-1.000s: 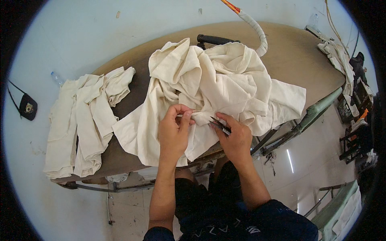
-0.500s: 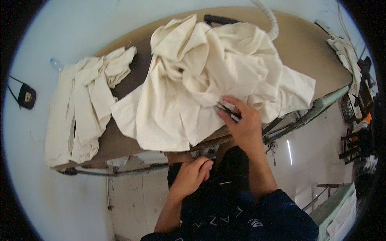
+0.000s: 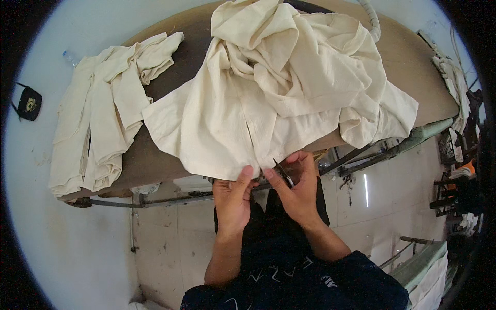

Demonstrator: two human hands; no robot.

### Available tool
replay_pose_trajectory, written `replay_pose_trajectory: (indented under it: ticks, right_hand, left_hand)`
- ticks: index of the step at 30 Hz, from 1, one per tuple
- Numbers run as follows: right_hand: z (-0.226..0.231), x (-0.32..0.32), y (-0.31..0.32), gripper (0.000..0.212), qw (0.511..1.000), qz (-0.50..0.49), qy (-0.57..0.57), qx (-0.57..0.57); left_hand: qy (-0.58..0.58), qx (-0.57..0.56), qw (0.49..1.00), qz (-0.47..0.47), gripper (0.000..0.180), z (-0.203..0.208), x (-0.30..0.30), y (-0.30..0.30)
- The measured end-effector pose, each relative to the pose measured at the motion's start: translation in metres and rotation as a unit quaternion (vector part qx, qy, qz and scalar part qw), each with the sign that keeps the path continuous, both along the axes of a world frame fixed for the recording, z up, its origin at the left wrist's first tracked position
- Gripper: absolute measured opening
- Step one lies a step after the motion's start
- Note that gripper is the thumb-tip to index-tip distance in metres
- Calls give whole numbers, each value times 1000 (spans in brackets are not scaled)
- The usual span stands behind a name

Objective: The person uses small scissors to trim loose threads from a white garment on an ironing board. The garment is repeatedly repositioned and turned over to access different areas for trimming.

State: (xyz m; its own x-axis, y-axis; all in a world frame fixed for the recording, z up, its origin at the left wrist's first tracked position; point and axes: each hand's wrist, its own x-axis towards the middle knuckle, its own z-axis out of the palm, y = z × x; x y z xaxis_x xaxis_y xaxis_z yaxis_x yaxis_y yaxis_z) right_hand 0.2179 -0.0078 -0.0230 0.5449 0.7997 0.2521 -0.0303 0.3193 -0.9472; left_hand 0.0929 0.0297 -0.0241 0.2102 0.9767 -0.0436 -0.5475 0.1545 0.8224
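A cream cloth garment (image 3: pixel 315 77) lies heaped on the padded table, its front hem hanging over the near edge. At that hem, beside a slit, my left hand (image 3: pixel 231 204) pinches the cloth between thumb and fingers. Close on its right, my right hand (image 3: pixel 299 199) is closed round small dark thread snips (image 3: pixel 282 171), their pointed tips upward. The right thumb also rests by the hem at the slit; whether it grips the cloth there I cannot tell. My fingers under the fabric are partly hidden.
Folded cream garments (image 3: pixel 98 119) are stacked at the table's left end. The brown padded table (image 3: pixel 413 77) has a metal frame below. A pale hose (image 3: pixel 371 20) rises at the back. More cloth (image 3: pixel 451 88) hangs at the far right. A stand with green fabric (image 3: pixel 426 268) is at lower right.
My left hand has risen from my lap to the hem and taken hold of it. My right hand, with the snips, has come down toward the hem. The garment appears higher in view.
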Motion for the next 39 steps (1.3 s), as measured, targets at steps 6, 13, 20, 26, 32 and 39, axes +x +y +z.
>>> replay_pose_trajectory:
  ticks: [6,13,20,26,32,39]
  right_hand:
    - [13,5,-3,33,972,73,223,-20]
    - [22,-2,-14,20,1000,0,-10,-20]
    - [36,8,-43,36,915,305,224,-140]
    - [32,11,-35,40,875,348,300,-152]
    - [36,8,-34,33,880,320,316,-156]
    - [36,7,-36,35,886,312,308,-149]
  left_hand:
    - [-204,-48,977,-28,47,18,6,1]
    - [-256,-32,963,-77,62,23,10,1]
    - [-282,-30,948,-146,66,11,1,5]
    - [-231,-2,964,-135,69,11,2,6]
    - [-203,16,970,-129,69,15,7,3]
    - [-256,23,951,-173,66,2,4,7]
